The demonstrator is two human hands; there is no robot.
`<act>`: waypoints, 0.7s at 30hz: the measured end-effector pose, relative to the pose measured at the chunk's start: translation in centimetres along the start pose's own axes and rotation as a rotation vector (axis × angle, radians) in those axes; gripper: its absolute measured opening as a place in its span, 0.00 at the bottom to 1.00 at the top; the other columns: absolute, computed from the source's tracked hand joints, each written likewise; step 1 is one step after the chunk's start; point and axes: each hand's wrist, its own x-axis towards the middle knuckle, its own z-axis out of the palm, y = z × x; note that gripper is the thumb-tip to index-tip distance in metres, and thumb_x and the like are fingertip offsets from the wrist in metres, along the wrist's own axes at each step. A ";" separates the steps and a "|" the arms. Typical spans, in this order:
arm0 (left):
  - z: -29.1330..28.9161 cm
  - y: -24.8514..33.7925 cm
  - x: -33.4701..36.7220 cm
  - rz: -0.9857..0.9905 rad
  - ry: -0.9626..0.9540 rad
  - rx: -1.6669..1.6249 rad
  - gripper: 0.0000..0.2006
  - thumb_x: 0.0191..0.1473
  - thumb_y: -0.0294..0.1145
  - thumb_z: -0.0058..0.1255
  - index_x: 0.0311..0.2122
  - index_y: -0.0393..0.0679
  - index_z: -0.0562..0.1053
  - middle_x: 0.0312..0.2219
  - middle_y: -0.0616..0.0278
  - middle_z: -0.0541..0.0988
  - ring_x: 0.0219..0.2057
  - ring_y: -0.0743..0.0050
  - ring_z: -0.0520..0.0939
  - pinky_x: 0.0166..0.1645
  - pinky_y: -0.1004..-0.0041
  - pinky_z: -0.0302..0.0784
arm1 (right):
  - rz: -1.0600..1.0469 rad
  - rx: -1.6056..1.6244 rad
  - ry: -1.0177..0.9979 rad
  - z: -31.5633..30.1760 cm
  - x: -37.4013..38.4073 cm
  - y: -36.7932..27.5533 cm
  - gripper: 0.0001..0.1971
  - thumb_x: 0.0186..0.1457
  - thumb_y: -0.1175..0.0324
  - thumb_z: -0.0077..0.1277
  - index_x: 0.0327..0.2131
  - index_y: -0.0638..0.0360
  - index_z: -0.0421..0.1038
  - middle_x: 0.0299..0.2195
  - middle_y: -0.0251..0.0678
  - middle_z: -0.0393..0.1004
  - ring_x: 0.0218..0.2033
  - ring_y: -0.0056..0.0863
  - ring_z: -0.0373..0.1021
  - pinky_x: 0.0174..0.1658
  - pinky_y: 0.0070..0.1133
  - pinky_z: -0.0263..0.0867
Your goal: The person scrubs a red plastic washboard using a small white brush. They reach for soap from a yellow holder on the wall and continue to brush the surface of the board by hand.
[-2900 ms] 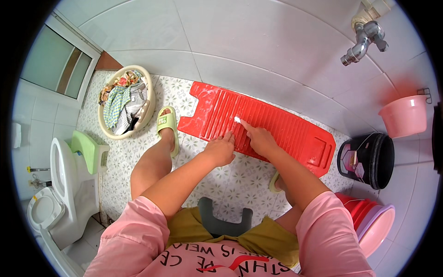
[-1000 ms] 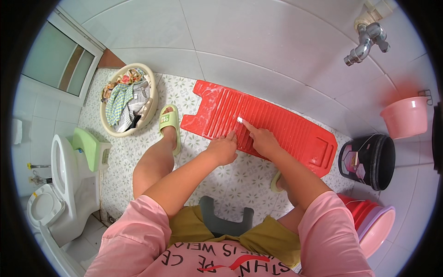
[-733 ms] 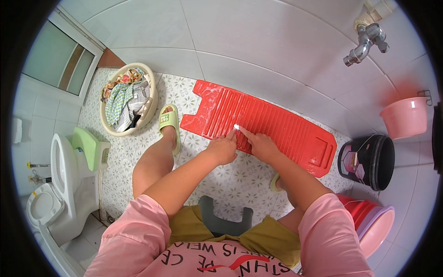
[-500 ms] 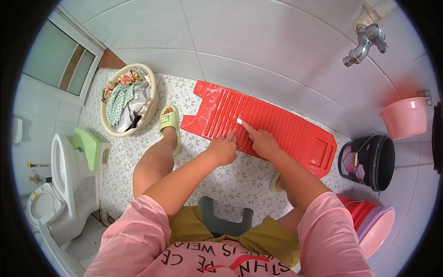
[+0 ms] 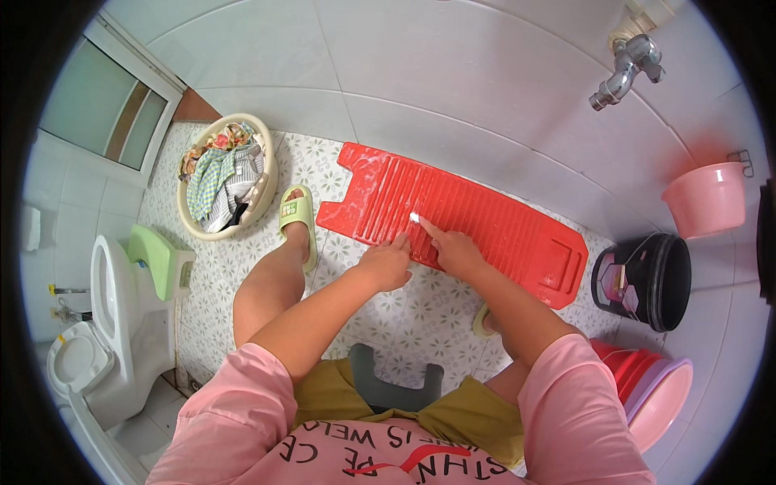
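A long red plastic washboard (image 5: 493, 218) with ridges lies slantwise in front of me, wet and shiny, with a notch at its left end. My left hand (image 5: 386, 263) holds its near edge, fingertips on the ridges and thumb hidden. My right hand (image 5: 457, 252) points onto the board, index finger stretched out and the other fingers partly curled. At that fingertip sits a small white bit (image 5: 415, 217), too small to tell what it is.
A cream basket (image 5: 272, 190) of clothes stands left, beyond my green slipper (image 5: 297, 212). A black bucket (image 5: 647, 283) and red and purple basins (image 5: 647, 380) stand right, below a hanging pink bucket (image 5: 706, 200). A metal tap (image 5: 628, 73) juts from the wall. Left are a toilet (image 5: 121, 315) and green stool (image 5: 158, 263).
My right hand has shifted slightly left along the ridges, and the white bit at its fingertip with it. My left hand has barely moved.
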 end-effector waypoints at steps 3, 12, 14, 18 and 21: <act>0.4 -0.3 0.0 -0.013 -0.025 -0.032 0.35 0.50 0.41 0.50 0.58 0.30 0.54 0.61 0.44 0.51 0.56 0.48 0.64 0.57 0.60 0.63 | -0.040 0.015 -0.029 0.6 -0.7 -0.3 0.26 0.57 0.69 0.40 0.60 0.41 0.53 0.26 0.49 0.72 0.28 0.44 0.71 0.36 0.36 0.66; 1.3 0.3 -0.9 -0.036 -0.017 0.006 0.36 0.49 0.41 0.51 0.58 0.28 0.54 0.60 0.42 0.53 0.55 0.49 0.66 0.57 0.64 0.63 | 0.027 0.043 -0.032 0.7 -0.1 -0.1 0.31 0.52 0.70 0.43 0.60 0.34 0.51 0.31 0.49 0.74 0.35 0.45 0.72 0.39 0.38 0.67; 1.4 0.9 -1.5 -0.051 -0.033 -0.011 0.36 0.49 0.41 0.51 0.58 0.28 0.54 0.60 0.42 0.52 0.55 0.48 0.66 0.57 0.64 0.63 | 0.026 0.022 -0.073 0.8 -0.6 -0.6 0.31 0.52 0.70 0.43 0.60 0.34 0.51 0.32 0.49 0.74 0.35 0.46 0.72 0.39 0.38 0.67; 1.7 1.4 -1.7 -0.070 -0.056 -0.005 0.36 0.48 0.42 0.51 0.57 0.29 0.55 0.61 0.43 0.49 0.54 0.45 0.67 0.57 0.62 0.64 | 0.004 0.038 -0.113 0.1 -1.0 -1.0 0.33 0.51 0.72 0.43 0.60 0.33 0.50 0.35 0.50 0.73 0.36 0.46 0.71 0.40 0.38 0.67; 1.4 1.2 -1.9 -0.059 -0.102 0.007 0.36 0.48 0.42 0.51 0.57 0.30 0.55 0.61 0.43 0.48 0.54 0.43 0.67 0.56 0.62 0.65 | -0.057 -0.029 -0.090 0.7 -1.2 -0.9 0.33 0.50 0.72 0.43 0.60 0.33 0.50 0.39 0.50 0.71 0.38 0.46 0.71 0.41 0.38 0.67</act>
